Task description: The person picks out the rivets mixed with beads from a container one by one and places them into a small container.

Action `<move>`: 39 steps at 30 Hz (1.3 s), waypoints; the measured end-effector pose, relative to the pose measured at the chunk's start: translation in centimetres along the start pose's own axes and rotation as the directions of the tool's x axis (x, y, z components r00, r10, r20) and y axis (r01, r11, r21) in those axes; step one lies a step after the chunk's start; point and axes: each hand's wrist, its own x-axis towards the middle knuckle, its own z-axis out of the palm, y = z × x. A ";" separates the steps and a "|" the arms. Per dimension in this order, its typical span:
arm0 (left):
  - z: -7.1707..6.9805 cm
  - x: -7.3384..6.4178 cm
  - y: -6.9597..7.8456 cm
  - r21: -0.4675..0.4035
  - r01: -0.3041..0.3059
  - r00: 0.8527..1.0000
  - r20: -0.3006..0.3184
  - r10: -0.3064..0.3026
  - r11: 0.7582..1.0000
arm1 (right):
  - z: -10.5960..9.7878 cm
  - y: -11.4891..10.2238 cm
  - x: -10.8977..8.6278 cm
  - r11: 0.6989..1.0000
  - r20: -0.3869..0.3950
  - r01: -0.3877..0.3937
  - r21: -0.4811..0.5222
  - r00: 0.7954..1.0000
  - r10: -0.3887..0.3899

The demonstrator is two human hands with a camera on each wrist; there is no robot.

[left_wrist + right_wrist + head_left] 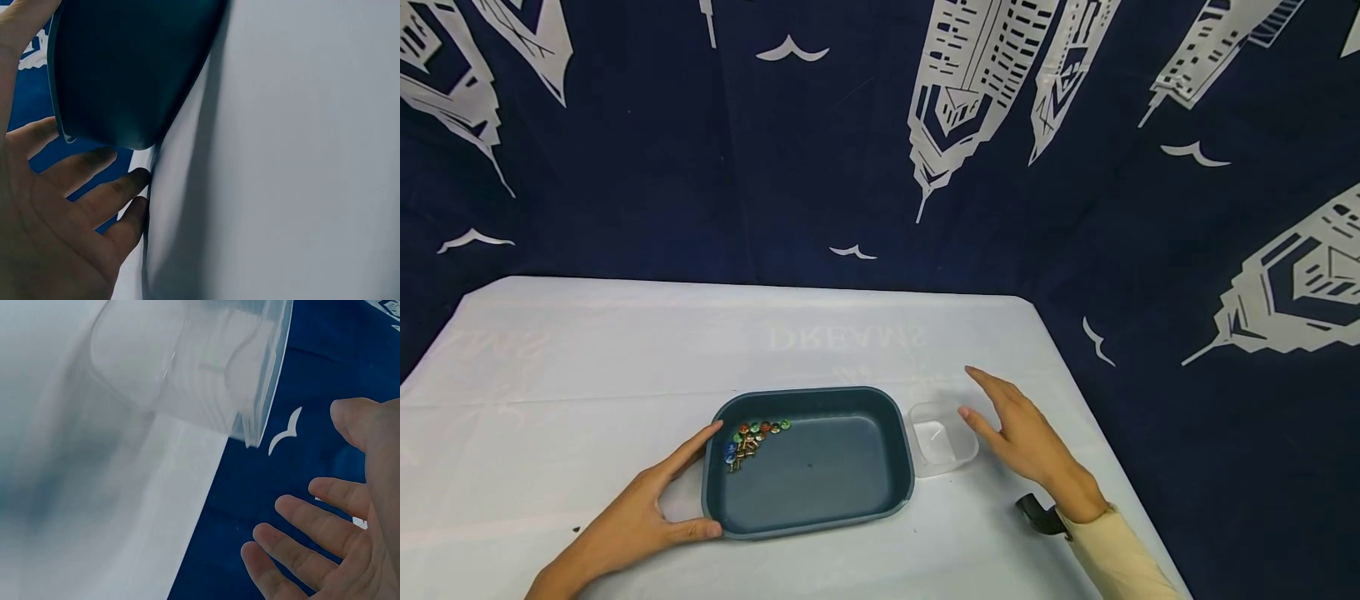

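A blue-grey rectangular tray (820, 500) lies on the white-covered table. Several small shiny pieces (749, 440), green, orange, blue and gold, are gathered at its upper left inside. My left hand (640, 508) spans the tray's left end, thumb at the near corner and index finger by the far one; the left wrist view shows its fingers spread beside the tray wall. To the tray's right stands a clear plastic container (942, 437) with nothing visible inside. My right hand (1030, 437) hovers by that container, fingers extended and holding nothing.
White cloth covers the table (587, 350), whose right edge slants past the right forearm. Dark blue fabric with white building and bird prints (850, 150) hangs behind. A black strap (1041, 514) sits at the right wrist. A tiny dark speck (576, 529) lies near the left forearm.
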 end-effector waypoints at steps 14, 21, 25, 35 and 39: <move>0.0 0.1 -0.5 0.022 -0.024 1.000 -0.003 0.024 0.999 | 0.8 -1.7 1.1 0.998 0.030 0.057 0.001 0.998 -0.057; 0.0 0.2 -0.5 0.011 -0.023 1.000 -0.009 0.023 1.000 | 1.2 -2.7 1.7 0.995 0.035 0.097 0.010 0.995 -0.097; 0.1 0.2 -0.6 0.008 -0.012 1.000 -0.011 0.012 1.000 | 1.3 -3.3 2.1 0.993 0.026 0.117 0.010 0.993 -0.117; -0.1 0.4 -0.8 0.050 0.002 1.000 -0.021 0.000 0.999 | 1.9 -5.1 3.4 0.976 0.047 0.217 0.027 0.975 -0.218; 0.0 0.3 -1.0 0.052 -0.001 1.000 -0.022 0.003 0.999 | 2.3 -6.0 3.9 0.967 0.047 0.253 0.017 0.966 -0.253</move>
